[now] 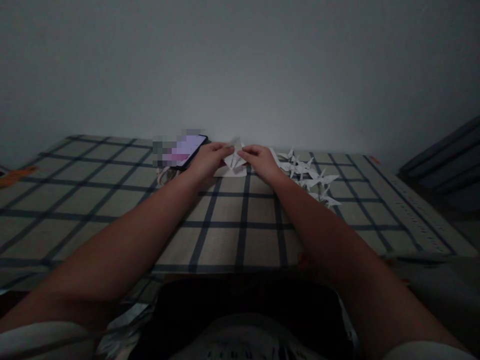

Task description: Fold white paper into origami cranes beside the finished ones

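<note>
Between my two hands is a folded piece of white paper [234, 159], pointed at the top and creased down its middle. My left hand [210, 157] pinches its left side with thumb and fingers. At its right side my right hand [261, 159] grips the paper the same way. Beneath the folded piece lies a flat sheet of white paper [235, 172], partly covered by it. Several white origami cranes [313, 179] sit in a cluster to the right of my right hand, some partly hidden behind my right forearm.
A phone [191, 147] with a lit screen stands tilted beyond my left hand, a pale cable [164, 175] beside it. The checked tablecloth [225, 235] covers the table, which reaches the wall [240, 65]. An orange item [17, 176] lies at the far left edge.
</note>
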{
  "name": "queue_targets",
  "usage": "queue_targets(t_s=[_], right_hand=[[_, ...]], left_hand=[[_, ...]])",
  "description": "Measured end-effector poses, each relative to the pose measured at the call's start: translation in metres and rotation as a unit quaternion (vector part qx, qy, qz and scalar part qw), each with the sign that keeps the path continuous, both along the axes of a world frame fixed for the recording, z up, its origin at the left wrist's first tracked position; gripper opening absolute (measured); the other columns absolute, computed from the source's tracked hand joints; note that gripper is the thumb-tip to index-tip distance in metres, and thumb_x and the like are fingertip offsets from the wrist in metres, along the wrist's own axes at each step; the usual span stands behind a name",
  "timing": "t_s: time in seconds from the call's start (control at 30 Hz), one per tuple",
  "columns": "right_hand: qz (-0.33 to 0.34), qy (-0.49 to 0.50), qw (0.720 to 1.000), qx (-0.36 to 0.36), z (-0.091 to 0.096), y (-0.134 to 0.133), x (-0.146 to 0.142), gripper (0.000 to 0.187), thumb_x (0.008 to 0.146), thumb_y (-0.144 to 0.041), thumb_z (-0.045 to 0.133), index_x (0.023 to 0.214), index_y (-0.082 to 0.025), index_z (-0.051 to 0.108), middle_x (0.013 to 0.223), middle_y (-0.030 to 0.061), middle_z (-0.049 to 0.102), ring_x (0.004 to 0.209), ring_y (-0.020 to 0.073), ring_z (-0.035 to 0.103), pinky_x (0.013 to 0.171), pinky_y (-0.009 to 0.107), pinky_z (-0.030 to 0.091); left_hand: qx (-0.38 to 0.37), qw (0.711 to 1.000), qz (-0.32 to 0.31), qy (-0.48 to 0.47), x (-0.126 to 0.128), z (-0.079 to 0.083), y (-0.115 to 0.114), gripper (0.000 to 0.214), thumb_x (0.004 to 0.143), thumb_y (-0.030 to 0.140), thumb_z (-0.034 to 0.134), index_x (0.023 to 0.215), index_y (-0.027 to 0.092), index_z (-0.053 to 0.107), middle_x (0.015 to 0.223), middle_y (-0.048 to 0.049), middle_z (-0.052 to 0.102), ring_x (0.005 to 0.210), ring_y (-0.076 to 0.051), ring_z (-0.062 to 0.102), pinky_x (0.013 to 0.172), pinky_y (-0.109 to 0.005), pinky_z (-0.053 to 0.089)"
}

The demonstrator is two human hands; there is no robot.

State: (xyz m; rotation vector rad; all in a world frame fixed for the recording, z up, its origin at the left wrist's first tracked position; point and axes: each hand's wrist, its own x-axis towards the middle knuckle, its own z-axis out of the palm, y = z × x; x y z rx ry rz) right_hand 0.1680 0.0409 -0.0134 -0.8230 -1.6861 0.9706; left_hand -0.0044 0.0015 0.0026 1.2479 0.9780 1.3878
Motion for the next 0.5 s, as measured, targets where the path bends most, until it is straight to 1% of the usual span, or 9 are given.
queue_targets(t_s=[0.1, 0.23, 0.4, 0.5], right_hand=[[-0.024, -0.026, 0.999, 0.025, 0.0022, -0.0007, 0.0005, 0.019, 0.08, -0.034, 0.074, 0.083, -0.016, 0.075, 0.086, 0.004, 0.076, 0.08, 0.0154, 0.066, 0.081, 0.03, 0.052], [-0.026, -0.043, 0.998, 0.031, 0.0048, -0.0027, 0.0001, 0.016, 0.083, -0.032, 0.072, 0.083, -0.016, 0.075, 0.086, 0.0044, 0.076, 0.08, 0.0155, 0.066, 0.081, 0.03, 0.051], [-0.024, -0.041, 0.998, 0.029, 0.005, -0.0036, -0.0003, 0.014, 0.084, -0.028, 0.071, 0.085, -0.015, 0.075, 0.089, 0.0054, 0.076, 0.082, 0.0159, 0.066, 0.082, 0.031, 0.051], [-0.025, -0.041, 0.998, 0.027, 0.0047, -0.0035, 0.0002, 0.015, 0.084, -0.029, 0.071, 0.087, -0.016, 0.076, 0.091, 0.0053, 0.077, 0.084, 0.0167, 0.067, 0.083, 0.032, 0.051]], left_hand=[[-0.008, 1.0, 0.002, 0.015, 0.0006, 0.0008, -0.0007, 0.024, 0.07, 0.032, 0.078, 0.082, 0.014, 0.068, 0.082, -0.0045, 0.07, 0.073, -0.015, 0.064, 0.079, -0.031, 0.054], [-0.013, 0.999, 0.008, 0.029, 0.0, -0.0005, 0.0012, 0.022, 0.072, 0.031, 0.075, 0.083, 0.013, 0.068, 0.083, -0.0049, 0.07, 0.073, -0.015, 0.064, 0.081, -0.033, 0.054], [-0.008, 1.0, -0.005, 0.001, -0.0005, -0.0023, 0.0025, 0.023, 0.071, 0.03, 0.078, 0.083, 0.012, 0.069, 0.083, -0.0054, 0.07, 0.072, -0.014, 0.064, 0.078, -0.03, 0.054], [-0.015, 1.0, -0.01, -0.007, -0.0014, -0.0031, 0.003, 0.025, 0.071, 0.031, 0.079, 0.085, 0.012, 0.07, 0.084, -0.0062, 0.071, 0.072, -0.015, 0.065, 0.077, -0.03, 0.054]])
